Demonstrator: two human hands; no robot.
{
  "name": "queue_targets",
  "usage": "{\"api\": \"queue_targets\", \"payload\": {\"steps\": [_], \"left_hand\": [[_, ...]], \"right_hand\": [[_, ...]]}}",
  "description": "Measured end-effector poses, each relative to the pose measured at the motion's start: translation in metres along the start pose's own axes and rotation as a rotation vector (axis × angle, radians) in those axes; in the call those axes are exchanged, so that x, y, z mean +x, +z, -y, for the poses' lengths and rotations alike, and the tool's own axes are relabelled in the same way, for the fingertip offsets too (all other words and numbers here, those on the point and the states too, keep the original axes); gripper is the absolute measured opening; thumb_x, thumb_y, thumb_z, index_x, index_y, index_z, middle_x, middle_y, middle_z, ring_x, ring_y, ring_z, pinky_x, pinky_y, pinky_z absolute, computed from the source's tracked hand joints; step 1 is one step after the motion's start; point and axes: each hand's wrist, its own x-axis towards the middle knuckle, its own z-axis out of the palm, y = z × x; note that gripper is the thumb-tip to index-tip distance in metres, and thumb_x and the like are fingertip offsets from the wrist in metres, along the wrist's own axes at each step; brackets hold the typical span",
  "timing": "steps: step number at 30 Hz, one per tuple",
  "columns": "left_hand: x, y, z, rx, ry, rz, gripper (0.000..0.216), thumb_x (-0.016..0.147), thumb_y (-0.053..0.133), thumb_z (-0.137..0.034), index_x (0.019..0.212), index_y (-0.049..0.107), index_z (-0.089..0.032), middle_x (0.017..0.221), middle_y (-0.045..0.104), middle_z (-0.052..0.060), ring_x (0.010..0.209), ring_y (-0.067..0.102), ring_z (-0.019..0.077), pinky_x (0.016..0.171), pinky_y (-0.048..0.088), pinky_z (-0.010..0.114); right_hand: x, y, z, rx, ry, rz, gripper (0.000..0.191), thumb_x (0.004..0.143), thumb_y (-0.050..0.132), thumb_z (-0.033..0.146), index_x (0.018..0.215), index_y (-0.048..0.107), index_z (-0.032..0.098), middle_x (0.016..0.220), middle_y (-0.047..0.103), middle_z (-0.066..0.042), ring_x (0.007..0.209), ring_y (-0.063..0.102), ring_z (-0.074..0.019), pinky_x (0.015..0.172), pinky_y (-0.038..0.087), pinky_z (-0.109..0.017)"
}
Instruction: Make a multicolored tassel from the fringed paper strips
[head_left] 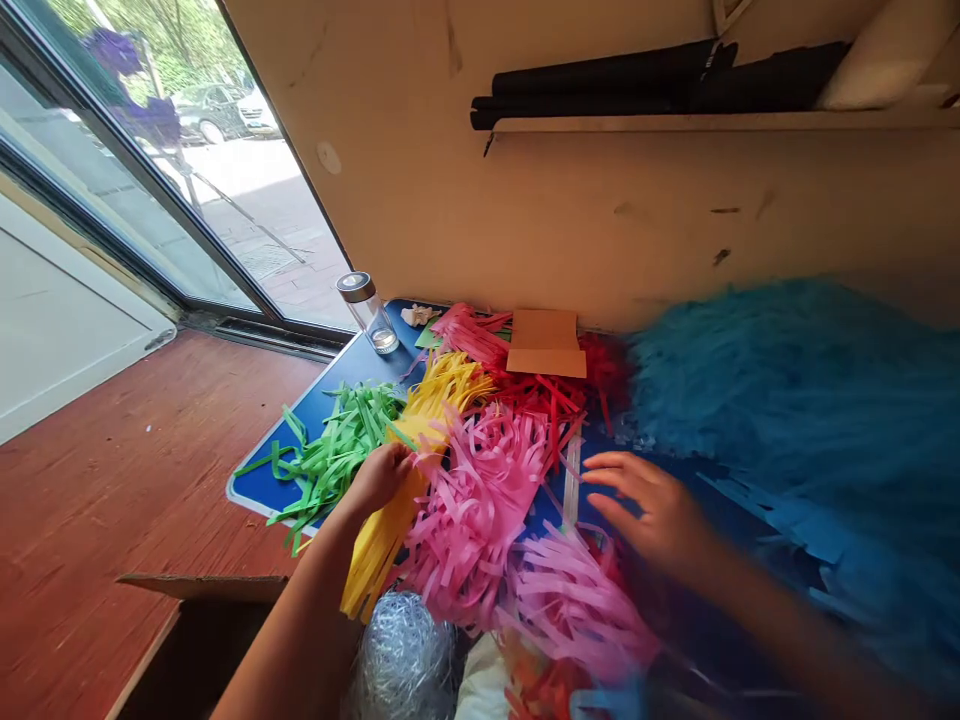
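Probably the pink bundle (487, 490) weighs very little: its strips look like thin paper or film, soft, springy and easily creased or torn, perhaps a little slippery against one another. The sounder hold would seem to be the smoother, flatter stretch on its right side, since single loose ends might tangle or pull away.

Taking the brown cardboard piece (546, 342) as landmark, the bundle lies on the near side of it, on the blue table (367, 370). The left hand (386, 475), nearer than the cardboard and to its left, has thumb and fingers drawn together where the bundle meets the yellow strips (382, 535); which of the two it pinches, I cannot tell. The right hand (652, 510), nearer than the cardboard and to its right, has its fingers spread, with nothing visible in it.

The bundle is bright pink, a ruffled mass of narrow ribbons, looping and curling. Green strips (337, 450) spread to the near left of the cardboard.
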Motion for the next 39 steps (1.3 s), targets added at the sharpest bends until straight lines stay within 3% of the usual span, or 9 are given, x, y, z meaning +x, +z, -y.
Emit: {"api": "queue_targets", "payload": {"steps": [6,9,12,17,21,27,33,36,39], "left_hand": [[-0.004,-0.009,0.003,-0.211,-0.024,0.001,0.028,0.069,0.054,-0.047,0.066,0.055,-0.02,0.06,0.054,-0.003,0.058,0.047,0.0141,0.057,0.038,0.026],[-0.004,-0.012,0.003,-0.292,-0.053,-0.007,0.029,0.068,0.054,-0.049,0.067,0.054,-0.02,0.057,0.051,-0.004,0.055,0.045,0.0128,0.055,0.037,0.025],[-0.005,-0.014,0.005,-0.365,-0.091,-0.002,0.027,0.067,0.056,-0.046,0.067,0.055,-0.019,0.055,0.049,-0.005,0.052,0.043,0.0114,0.053,0.033,0.024],[-0.005,-0.016,0.01,-0.457,-0.14,0.01,0.025,0.066,0.059,-0.043,0.068,0.057,-0.019,0.055,0.05,-0.006,0.051,0.042,0.0103,0.051,0.032,0.023],[-0.004,-0.016,0.01,-0.501,-0.161,0.031,0.025,0.065,0.062,-0.042,0.069,0.058,-0.018,0.056,0.05,-0.006,0.05,0.041,0.0093,0.051,0.031,0.022],[-0.004,-0.011,0.009,-0.572,-0.211,0.051,0.026,0.062,0.064,-0.043,0.069,0.058,-0.018,0.055,0.049,-0.007,0.047,0.039,0.0081,0.048,0.028,0.022],[-0.002,-0.006,0.012,-0.629,-0.225,0.03,0.026,0.06,0.062,-0.043,0.068,0.056,-0.019,0.053,0.048,-0.007,0.046,0.04,0.0086,0.048,0.03,0.021],[-0.002,-0.006,0.013,-0.641,-0.218,0.026,0.023,0.06,0.062,-0.04,0.068,0.056,-0.019,0.052,0.048,-0.007,0.047,0.04,0.0086,0.048,0.029,0.021],[-0.003,-0.006,0.013,-0.64,-0.206,0.035,0.022,0.06,0.061,-0.039,0.067,0.056,-0.019,0.052,0.048,-0.007,0.046,0.039,0.0078,0.047,0.029,0.021]], "right_hand": [[0.09,0.099,0.062,0.119,-0.441,0.363,0.034,0.089,0.058,0.023,0.123,0.061,0.019,0.135,0.058,-0.011,0.122,0.054,-0.0258,0.104,0.041,-0.043],[0.116,0.147,0.06,0.099,-0.198,0.55,0.03,0.077,0.075,0.031,0.104,0.07,0.017,0.117,0.068,-0.014,0.114,0.058,-0.0322,0.097,0.043,-0.045],[0.131,0.172,0.046,0.148,0.027,0.559,0.015,0.079,0.071,0.03,0.08,0.072,0.015,0.089,0.073,-0.012,0.092,0.065,-0.0282,0.081,0.047,-0.037],[0.142,0.19,0.041,0.327,0.305,0.44,0.03,0.093,0.048,0.022,0.075,0.069,0.012,0.068,0.068,-0.004,0.058,0.06,-0.0139,0.058,0.042,-0.025],[0.14,0.198,0.052,0.523,0.41,0.339,0.014,0.086,0.061,0.023,0.086,0.071,0.013,0.075,0.068,-0.002,0.067,0.06,-0.0123,0.061,0.043,-0.022],[0.134,0.207,0.065,0.812,0.587,0.389,0.019,0.084,0.06,0.014,0.099,0.07,0.015,0.065,0.063,0.003,0.052,0.056,-0.009,0.05,0.043,-0.019],[0.135,0.212,0.072,1.023,0.827,0.432,0.017,0.091,0.047,0.015,0.093,0.063,0.012,0.058,0.061,0.004,0.032,0.042,-0.0046,0.032,0.028,-0.017],[0.134,0.212,0.075,1.103,0.887,0.405,0.012,0.092,0.049,0.015,0.094,0.061,0.014,0.054,0.057,0.008,0.031,0.04,-0.0036,0.031,0.028,-0.015],[0.134,0.212,0.076,1.159,0.924,0.383,0.014,0.091,0.056,0.018,0.078,0.061,0.013,0.053,0.057,0.007,0.031,0.039,-0.0021,0.031,0.025,-0.014]]}}
